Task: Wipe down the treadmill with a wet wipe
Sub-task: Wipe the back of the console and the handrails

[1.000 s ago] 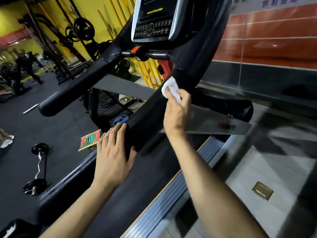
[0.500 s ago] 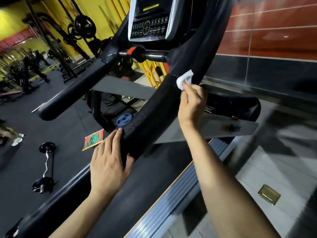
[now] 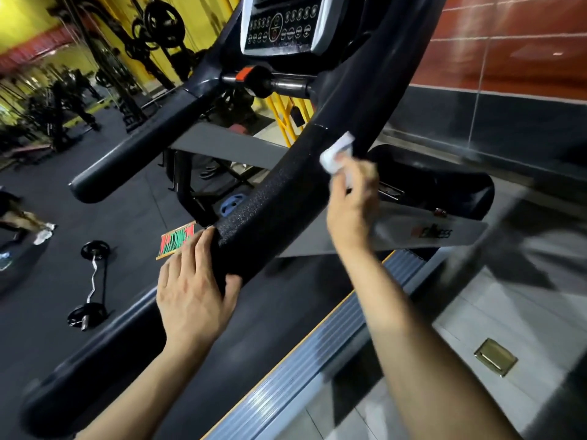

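A black treadmill fills the view, with its console [image 3: 279,25] at the top and a thick textured right handrail [image 3: 270,201] slanting down toward me. My right hand [image 3: 352,198] pinches a crumpled white wet wipe [image 3: 336,154] and presses it against the upper right side of that handrail. My left hand [image 3: 193,287] wraps around the lower end of the same handrail, thumb under it. The left handrail [image 3: 133,154] stretches out to the left. The dark running belt [image 3: 254,331] lies below my arms.
A ribbed metal side rail [image 3: 317,360] runs along the belt's right edge. A tiled wall [image 3: 508,74] stands close on the right, with a brass floor fitting [image 3: 495,357] below. A curl barbell [image 3: 92,281] and a blue weight plate [image 3: 233,204] lie on the gym floor at left.
My right hand has slid the wipe up along the handrail toward the console. My left hand has kept its hold on the rail's lower end.
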The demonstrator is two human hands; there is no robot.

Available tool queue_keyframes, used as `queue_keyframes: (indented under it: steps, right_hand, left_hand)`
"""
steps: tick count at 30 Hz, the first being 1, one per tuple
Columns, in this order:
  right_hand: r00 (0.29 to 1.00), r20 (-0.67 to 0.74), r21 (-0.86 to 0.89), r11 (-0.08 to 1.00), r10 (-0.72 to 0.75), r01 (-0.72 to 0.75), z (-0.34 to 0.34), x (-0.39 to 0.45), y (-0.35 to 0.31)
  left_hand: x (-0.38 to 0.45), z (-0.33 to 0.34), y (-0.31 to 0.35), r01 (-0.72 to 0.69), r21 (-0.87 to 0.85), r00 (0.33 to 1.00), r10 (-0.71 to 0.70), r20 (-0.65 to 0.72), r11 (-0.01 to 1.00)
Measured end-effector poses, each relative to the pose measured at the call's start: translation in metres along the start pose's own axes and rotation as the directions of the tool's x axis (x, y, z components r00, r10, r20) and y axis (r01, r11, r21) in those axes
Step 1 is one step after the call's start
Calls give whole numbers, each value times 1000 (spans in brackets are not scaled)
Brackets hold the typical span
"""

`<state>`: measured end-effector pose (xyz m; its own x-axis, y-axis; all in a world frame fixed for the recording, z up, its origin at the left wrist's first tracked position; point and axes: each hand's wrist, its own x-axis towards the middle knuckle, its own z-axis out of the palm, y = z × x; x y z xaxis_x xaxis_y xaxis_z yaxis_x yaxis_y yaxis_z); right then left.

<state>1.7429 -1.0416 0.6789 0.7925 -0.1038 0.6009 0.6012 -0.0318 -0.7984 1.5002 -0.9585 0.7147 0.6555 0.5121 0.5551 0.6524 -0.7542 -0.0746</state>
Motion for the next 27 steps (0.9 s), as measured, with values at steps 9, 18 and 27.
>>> queue_keyframes:
  steps: [9,18,27]
  right_hand:
    - [976,136,83,980,171,-183,-2,-112,-23]
    - [891,-78,126,891,448,-436,13,-12,5]
    - [918,202,49,933,340,-356,-4,-128,-44]
  left_hand:
    - [1,0,3,20,-8,1000,-21,-16,1000]
    - [1,-4,-4,-27,-10,999,28,37,1000]
    - [-1,-5,-21,-165,-11,985,165,42,986]
